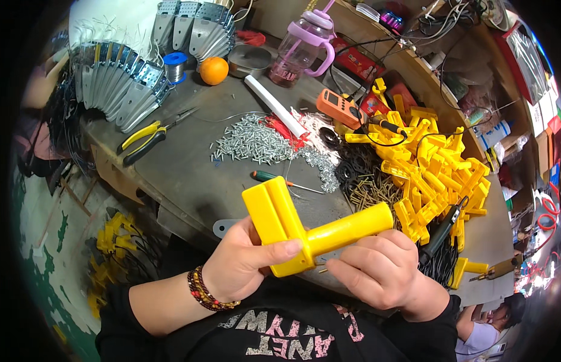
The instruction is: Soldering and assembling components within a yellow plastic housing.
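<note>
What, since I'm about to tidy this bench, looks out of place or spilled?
The orange and the drink bottle at the back look odd on a work table. The screws lie in a loose heap straight on it; whether spilled or tipped out on purpose, I can't tell.

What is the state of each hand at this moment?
Left hand: closed, holding the yellow plastic part.
Right hand: curled; whether it grips something cannot be told.
</note>
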A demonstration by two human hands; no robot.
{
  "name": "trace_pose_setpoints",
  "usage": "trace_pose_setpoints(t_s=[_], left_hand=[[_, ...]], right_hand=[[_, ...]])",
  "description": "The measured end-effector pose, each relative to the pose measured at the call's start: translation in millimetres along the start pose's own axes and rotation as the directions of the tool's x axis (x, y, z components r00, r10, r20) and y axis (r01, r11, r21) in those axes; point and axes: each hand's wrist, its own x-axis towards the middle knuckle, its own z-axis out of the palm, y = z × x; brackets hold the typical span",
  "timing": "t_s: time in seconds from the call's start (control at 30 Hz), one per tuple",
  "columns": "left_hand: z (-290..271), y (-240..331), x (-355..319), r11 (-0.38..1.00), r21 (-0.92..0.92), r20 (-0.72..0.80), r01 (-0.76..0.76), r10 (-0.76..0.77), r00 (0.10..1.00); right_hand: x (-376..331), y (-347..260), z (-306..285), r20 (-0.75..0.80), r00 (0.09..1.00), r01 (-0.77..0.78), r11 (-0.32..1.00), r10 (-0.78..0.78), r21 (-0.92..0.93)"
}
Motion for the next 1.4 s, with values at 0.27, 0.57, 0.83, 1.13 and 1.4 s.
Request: trace_pose_setpoints(t_s=[0.27,0.57,0.83,1.13,1.4], left_hand=[[-7.8,-0.3,0.7,0.997,-0.077,0.095,-0.012,0.019,0.995],[-3.4,6.2,-4.4,0.995,0.027,0.14,-0.096,0.091,0.986],[-2.9,3.2,-2.9,0.994,0.068,0.155,-0.08,0.069,0.986],[1.0,6.0,1.4,0.994,0.095,0.107,-0.053,0.043,0.993],[-15.5,10.5,22.6,0.67,0.615,0.364,-0.417,0.229,0.903]], right_hand=[[34.9,8.3,-20.4,-0.001,0.994,0.108,0.993,-0.108,0.046],[51.1,-1.1,-21.7,0.178,0.982,0.08,0.993,-0.064,-0.084],[50.8,-1.7,-22.8,0.256,0.966,0.07,0.994,-0.046,-0.086],[41.8,5.0,-31.7,0.147,0.989,0.005,0.973,0.029,-0.232],[-1.8,17.8,-33.5,0.123,0.977,-0.136,0.956,0.173,-0.258]])
